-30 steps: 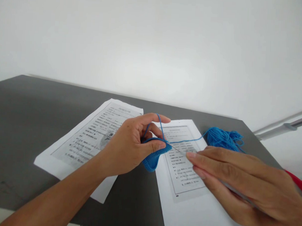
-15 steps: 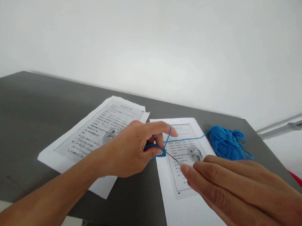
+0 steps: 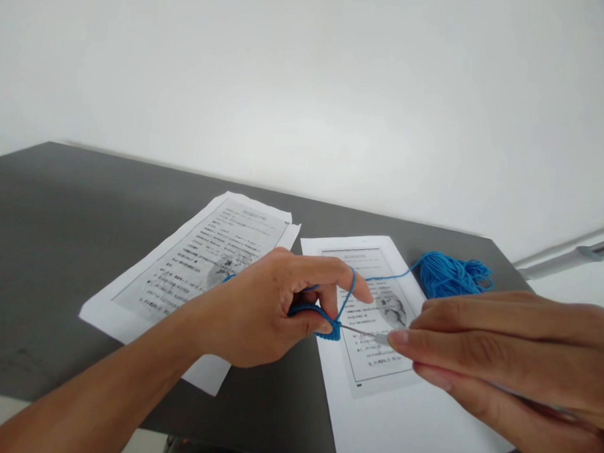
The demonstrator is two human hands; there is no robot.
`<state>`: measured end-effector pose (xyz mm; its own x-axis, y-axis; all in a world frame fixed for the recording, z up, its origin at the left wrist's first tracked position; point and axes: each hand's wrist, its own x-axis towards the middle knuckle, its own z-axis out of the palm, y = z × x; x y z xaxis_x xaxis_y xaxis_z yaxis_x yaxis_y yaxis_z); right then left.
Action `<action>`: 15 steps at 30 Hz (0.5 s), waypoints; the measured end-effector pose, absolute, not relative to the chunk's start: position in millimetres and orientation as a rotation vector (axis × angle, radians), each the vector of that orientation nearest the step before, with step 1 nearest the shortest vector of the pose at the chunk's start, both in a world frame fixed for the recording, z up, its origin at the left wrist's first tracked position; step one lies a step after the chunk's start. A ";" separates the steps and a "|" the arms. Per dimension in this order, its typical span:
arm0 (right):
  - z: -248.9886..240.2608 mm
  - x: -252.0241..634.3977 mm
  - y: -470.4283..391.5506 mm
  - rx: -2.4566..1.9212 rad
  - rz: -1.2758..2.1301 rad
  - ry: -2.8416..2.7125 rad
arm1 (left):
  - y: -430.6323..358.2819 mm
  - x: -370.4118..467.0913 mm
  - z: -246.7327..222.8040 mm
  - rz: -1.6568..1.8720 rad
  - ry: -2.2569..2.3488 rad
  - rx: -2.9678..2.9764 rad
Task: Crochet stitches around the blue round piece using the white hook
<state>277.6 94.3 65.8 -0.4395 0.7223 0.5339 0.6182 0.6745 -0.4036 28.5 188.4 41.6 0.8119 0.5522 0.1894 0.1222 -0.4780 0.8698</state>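
My left hand (image 3: 283, 306) pinches a small strip of blue crochet work (image 3: 331, 330) between thumb and fingers. A strand of blue yarn (image 3: 347, 296) loops over its raised index finger and down to the work. My right hand (image 3: 491, 361) is closed around the handle of a crochet hook (image 3: 360, 331), whose thin metal shaft points left and meets the edge of the crochet work. The hook's tip is hidden at the stitches. From the left hand the yarn runs right to a blue yarn ball (image 3: 450, 274), partly covered by my right hand.
Two printed paper sheets lie on the dark grey table (image 3: 134, 182): a left sheet (image 3: 180, 261) under my left forearm and a right sheet (image 3: 368, 423) below my hands. A white wall (image 3: 298, 86) stands behind. A grey metal rail (image 3: 565, 261) is at the right.
Both hands have shifted slightly right, the left also a little downward. My right hand has turned, so the hook lies flatter and more of its lower fingers show. The crochet work moved along with my left hand.
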 end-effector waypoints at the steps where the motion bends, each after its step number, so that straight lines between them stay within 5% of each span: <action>1: 71.2 280.2 98.3 -0.976 0.245 -2.300 | 188.3 28.3 41.9 0.567 0.501 2.024; 10: 71.9 280.9 108.4 -0.951 0.544 -2.039 | 189.7 28.6 43.1 0.567 0.503 1.970; 15: 50.8 281.9 118.4 -0.944 1.034 -1.593 | 190.8 31.5 38.2 0.670 0.615 1.756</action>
<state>281.9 118.4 50.8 -0.2211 0.9248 0.3095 0.0937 0.3360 -0.9372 31.5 190.8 38.2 0.7048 0.6966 0.1345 0.0738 -0.2605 0.9626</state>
